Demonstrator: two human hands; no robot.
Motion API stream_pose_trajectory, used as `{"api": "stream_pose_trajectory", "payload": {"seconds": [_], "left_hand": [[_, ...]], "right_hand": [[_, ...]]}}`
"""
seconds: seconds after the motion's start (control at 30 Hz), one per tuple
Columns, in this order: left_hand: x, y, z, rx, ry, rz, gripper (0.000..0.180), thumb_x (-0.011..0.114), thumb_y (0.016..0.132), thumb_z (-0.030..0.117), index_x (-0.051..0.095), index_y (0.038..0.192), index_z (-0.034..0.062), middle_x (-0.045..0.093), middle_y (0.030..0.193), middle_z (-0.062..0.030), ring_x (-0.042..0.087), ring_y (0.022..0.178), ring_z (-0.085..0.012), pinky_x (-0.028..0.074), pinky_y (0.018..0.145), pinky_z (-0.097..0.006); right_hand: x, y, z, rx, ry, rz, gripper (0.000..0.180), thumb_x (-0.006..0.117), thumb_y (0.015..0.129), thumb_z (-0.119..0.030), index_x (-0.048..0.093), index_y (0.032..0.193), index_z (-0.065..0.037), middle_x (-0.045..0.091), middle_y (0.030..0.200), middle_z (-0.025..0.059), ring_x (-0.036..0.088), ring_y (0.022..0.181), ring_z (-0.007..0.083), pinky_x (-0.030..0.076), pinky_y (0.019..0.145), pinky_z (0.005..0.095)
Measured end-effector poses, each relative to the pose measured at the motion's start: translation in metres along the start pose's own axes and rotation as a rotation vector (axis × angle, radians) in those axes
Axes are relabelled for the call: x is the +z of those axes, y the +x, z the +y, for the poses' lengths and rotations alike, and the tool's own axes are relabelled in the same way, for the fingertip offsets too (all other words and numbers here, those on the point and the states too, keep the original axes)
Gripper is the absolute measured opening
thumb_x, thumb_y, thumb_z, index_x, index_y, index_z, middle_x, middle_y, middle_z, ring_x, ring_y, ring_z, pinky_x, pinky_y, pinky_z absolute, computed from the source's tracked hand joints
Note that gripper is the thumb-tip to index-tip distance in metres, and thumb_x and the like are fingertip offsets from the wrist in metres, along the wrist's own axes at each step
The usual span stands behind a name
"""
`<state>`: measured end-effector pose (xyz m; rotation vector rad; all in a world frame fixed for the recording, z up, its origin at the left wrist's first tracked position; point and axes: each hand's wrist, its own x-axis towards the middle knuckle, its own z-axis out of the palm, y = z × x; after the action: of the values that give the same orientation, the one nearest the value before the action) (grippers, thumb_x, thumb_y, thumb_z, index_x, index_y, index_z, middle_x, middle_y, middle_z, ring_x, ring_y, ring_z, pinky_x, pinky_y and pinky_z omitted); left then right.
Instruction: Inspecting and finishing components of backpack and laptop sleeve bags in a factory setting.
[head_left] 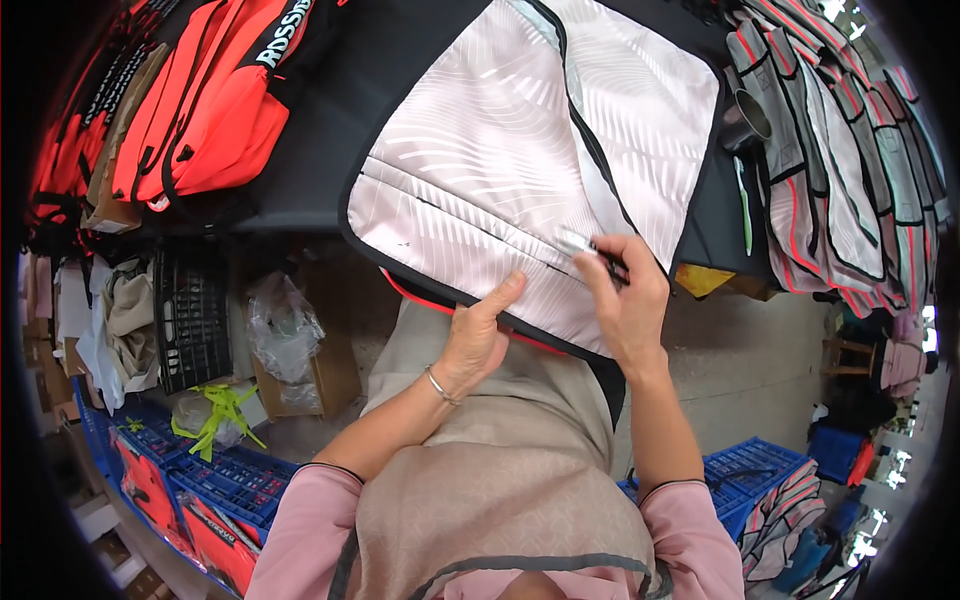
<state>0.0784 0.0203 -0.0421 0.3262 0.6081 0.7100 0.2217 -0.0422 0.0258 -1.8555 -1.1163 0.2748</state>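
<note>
A dark desk (300,190) carries the pale patterned bag panel (520,150), with red-orange bags (210,110) stacked far left. The right hand (625,300) pinches what may be a pen (590,250) against the panel's near edge; the left hand (475,340) lies open, thumb pressing it. Blue crates (230,480) stand on the concrete floor (745,365) below.

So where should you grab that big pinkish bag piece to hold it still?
Probably the near edge of the pale lining panel, from below. It overhangs the table there, and the left hand already presses it while the right hand works a small dark tool.
</note>
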Motion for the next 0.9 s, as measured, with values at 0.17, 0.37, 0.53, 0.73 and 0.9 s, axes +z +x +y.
{"api": "stream_pose_trajectory", "payload": {"seconds": [0.17, 0.37, 0.53, 0.73, 0.9], "left_hand": [[0.004, -0.003, 0.002, -0.022, -0.025, -0.006, 0.039, 0.068, 0.089, 0.009, 0.053, 0.124, 0.0003, 0.059, 0.12, -0.0082, 0.056, 0.111, -0.0196, 0.044, 0.1, -0.037], [0.007, -0.004, 0.003, -0.048, -0.051, -0.014, 0.04, 0.069, 0.089, 0.01, 0.053, 0.124, 0.0, 0.058, 0.12, -0.0078, 0.055, 0.112, -0.0187, 0.043, 0.101, -0.036], [0.004, -0.002, 0.002, -0.054, -0.06, -0.004, 0.041, 0.069, 0.089, 0.01, 0.052, 0.125, 0.0008, 0.058, 0.12, -0.0074, 0.054, 0.113, -0.0185, 0.042, 0.102, -0.036], [0.003, 0.001, 0.002, -0.059, -0.067, -0.001, 0.042, 0.069, 0.088, 0.009, 0.052, 0.125, 0.0013, 0.058, 0.12, -0.007, 0.054, 0.112, -0.0186, 0.041, 0.102, -0.036], [0.001, -0.001, 0.002, -0.073, -0.072, 0.0, 0.041, 0.069, 0.088, 0.01, 0.053, 0.125, 0.0016, 0.059, 0.118, -0.0068, 0.055, 0.111, -0.0188, 0.041, 0.102, -0.036]], "right_hand": [[-0.002, -0.016, 0.007, -0.282, -0.264, 0.034, 0.024, 0.079, 0.075, -0.013, 0.064, 0.09, -0.002, 0.06, 0.075, 0.0083, 0.06, 0.068, 0.0218, 0.047, 0.063, 0.0317], [-0.002, -0.014, 0.009, -0.324, -0.34, 0.036, 0.023, 0.079, 0.075, -0.014, 0.063, 0.088, -0.003, 0.06, 0.075, 0.0068, 0.059, 0.069, 0.022, 0.046, 0.063, 0.0327], [0.0, -0.013, 0.013, -0.355, -0.38, 0.063, 0.023, 0.077, 0.076, -0.022, 0.063, 0.085, -0.006, 0.059, 0.075, 0.0046, 0.057, 0.069, 0.0226, 0.045, 0.061, 0.0338], [0.0, -0.013, 0.015, -0.341, -0.36, 0.063, 0.022, 0.077, 0.075, -0.021, 0.062, 0.084, -0.007, 0.058, 0.075, 0.0046, 0.057, 0.069, 0.0227, 0.046, 0.06, 0.0338], [0.001, -0.013, 0.014, -0.373, -0.39, 0.072, 0.022, 0.078, 0.075, -0.02, 0.062, 0.083, -0.007, 0.057, 0.074, 0.0043, 0.057, 0.068, 0.0224, 0.046, 0.06, 0.0338]]}}
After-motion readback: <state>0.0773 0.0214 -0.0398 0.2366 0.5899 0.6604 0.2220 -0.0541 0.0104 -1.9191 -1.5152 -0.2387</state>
